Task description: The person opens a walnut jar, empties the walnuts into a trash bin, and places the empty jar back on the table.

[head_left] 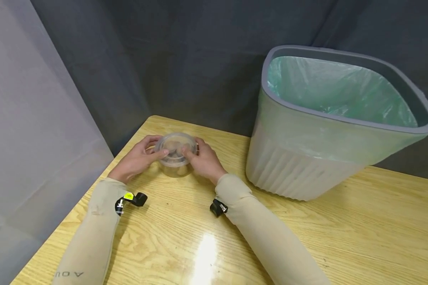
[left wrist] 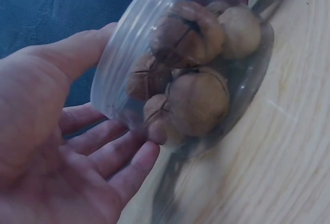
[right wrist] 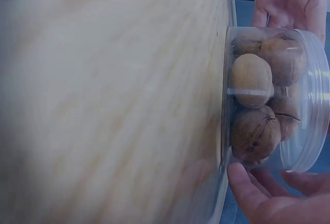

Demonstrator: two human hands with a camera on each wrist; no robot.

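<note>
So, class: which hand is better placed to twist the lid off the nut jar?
Probably the right hand: its fingers curl over the lid, while the left hand cups the jar.

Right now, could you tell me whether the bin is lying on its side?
No, the bin stands upright on the table, its lined mouth facing up.

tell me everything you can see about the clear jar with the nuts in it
The jar is a small, round, clear plastic tub with a ribbed lid on top. It stands upright on the wooden table, near the far left corner, left of the lined bin. Inside are several brown nuts with cracked shells, stacked loosely. The left hand and right hand hold it from either side, fingers at the lid's rim.
</note>
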